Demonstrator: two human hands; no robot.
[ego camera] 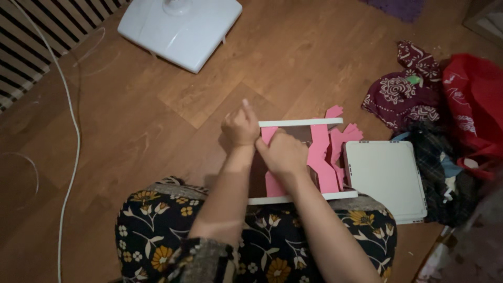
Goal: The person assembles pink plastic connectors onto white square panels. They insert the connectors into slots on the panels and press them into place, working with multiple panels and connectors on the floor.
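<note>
Fingers (246,112) of both hands on pink-and-white frame (319,152)

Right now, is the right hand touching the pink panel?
Touching. The head view shows the right hand pressed flat on the pink panel, with no gap visible; the left hand sits at the frame's left end.

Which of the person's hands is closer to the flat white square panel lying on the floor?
The right hand. It rests on the pink and white piece, just beside the white panel. The left hand grips the far end of that piece, farther from the panel.
</note>
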